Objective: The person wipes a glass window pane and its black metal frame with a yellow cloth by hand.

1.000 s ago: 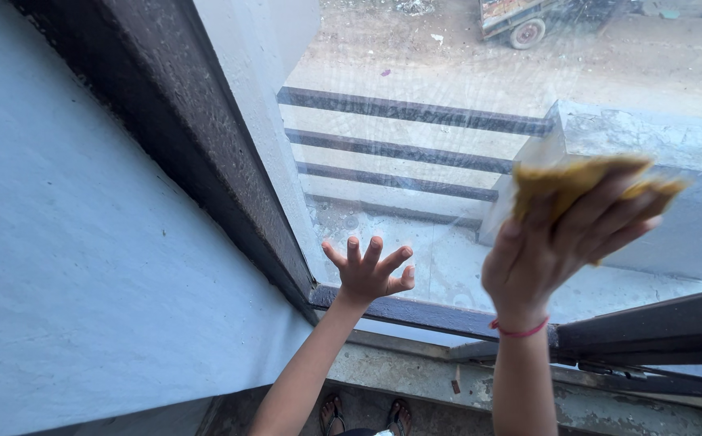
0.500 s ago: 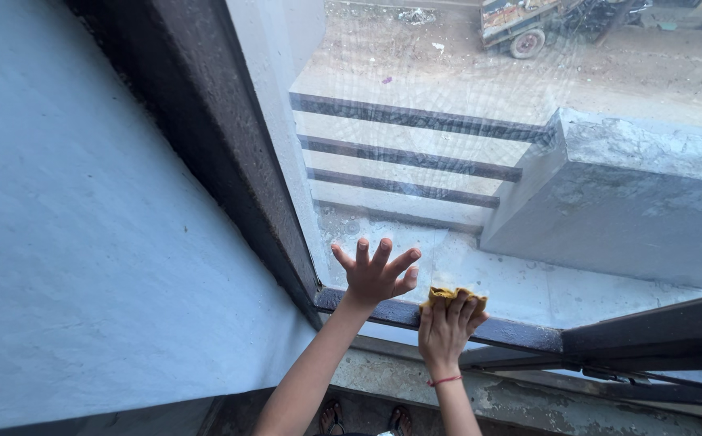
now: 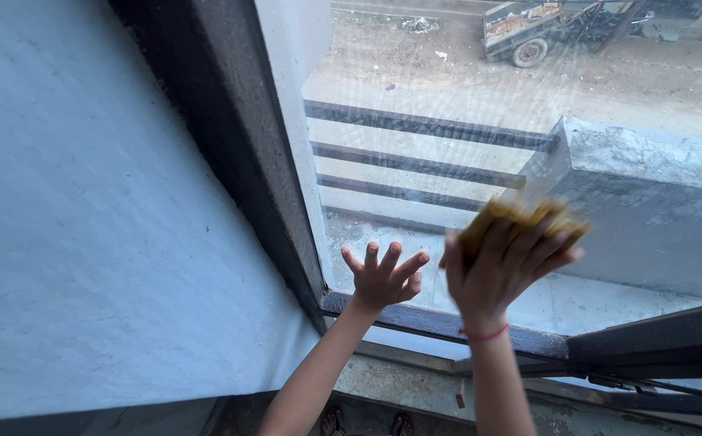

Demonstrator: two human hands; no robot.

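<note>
Yellow cloth (image 3: 520, 220) pressed flat on the window glass (image 3: 448, 97) under the right hand (image 3: 500, 270) — its long axis runs roughly left-right, tilted slightly, edges blurred. Right fingers spread over it, pinning it to the pane. Left hand (image 3: 383, 278) flat on the glass just beside, fingers splayed wide, holding nothing. Half a second ago the cloth sat low by the dark bottom frame (image 3: 440, 321) — now higher and further right. Blue wall (image 3: 84, 242) at left; cart (image 3: 528, 28) outside.

Soft yellow cloth (image 3: 520, 222), smeared glossy glass pane (image 3: 448, 97), matt dark window frame (image 3: 238, 161), rough painted wall (image 3: 84, 242)
</note>
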